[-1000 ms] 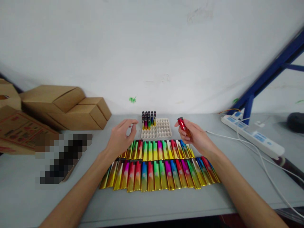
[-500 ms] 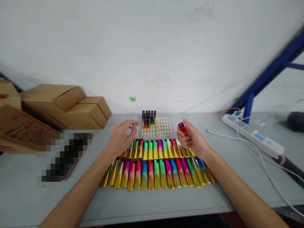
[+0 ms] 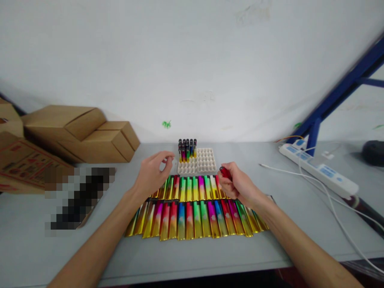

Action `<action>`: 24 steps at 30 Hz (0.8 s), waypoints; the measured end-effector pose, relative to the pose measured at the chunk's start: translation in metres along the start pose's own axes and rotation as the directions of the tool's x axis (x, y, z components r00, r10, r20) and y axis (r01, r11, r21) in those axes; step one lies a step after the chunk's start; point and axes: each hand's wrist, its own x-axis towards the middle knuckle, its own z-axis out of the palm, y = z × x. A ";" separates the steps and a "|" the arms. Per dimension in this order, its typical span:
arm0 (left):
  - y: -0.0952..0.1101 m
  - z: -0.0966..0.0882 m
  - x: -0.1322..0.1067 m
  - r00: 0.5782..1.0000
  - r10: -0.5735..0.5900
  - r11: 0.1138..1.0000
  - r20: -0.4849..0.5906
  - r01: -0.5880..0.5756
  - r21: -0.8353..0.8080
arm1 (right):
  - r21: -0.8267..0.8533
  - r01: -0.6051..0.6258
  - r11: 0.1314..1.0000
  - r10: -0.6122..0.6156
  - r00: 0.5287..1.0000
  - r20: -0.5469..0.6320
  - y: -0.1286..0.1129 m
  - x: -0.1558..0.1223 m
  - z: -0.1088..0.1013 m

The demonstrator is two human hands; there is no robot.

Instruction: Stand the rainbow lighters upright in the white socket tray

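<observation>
My right hand is closed around a red lighter with a dark top, held above the right part of the rows. Thumb and index finger of my left hand meet in a loose loop, and nothing shows between them. Below both hands lie two rows of shiny lighters, coloured at the top and gold at the bottom; my hands and forearms cover some of them. Beyond the rows is a white tray with small cells. Several lighters stand upright in its left half, black tops up.
Cardboard boxes are stacked at the left, near a blurred dark object. At the right lie a white power strip and a loose white cable. A blue metal frame rises behind them, with a black object at the far right.
My right hand has come slightly lower and to the left with the red lighter, its thumb now over the lighter's top. My left hand has stayed almost where it was.
</observation>
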 end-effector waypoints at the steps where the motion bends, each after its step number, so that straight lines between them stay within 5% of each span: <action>1: 0.000 0.000 0.000 1.000 -0.002 1.000 0.000 0.002 0.002 | 0.001 -0.001 1.000 0.001 1.000 0.007 0.001 0.000 0.000; 12: 0.001 -0.003 0.000 0.999 -0.042 0.999 0.001 0.042 -0.005 | 0.069 -0.033 0.997 0.030 0.998 0.049 0.005 0.005 -0.005; 18: 0.000 -0.003 0.000 0.998 -0.055 0.998 -0.005 0.055 -0.013 | 0.108 0.150 0.983 -0.159 0.984 0.079 -0.002 0.001 -0.008; 24: -0.002 -0.003 0.000 0.999 -0.048 0.999 -0.019 0.048 -0.019 | -0.050 0.288 0.956 -0.287 0.958 0.025 -0.008 0.004 -0.013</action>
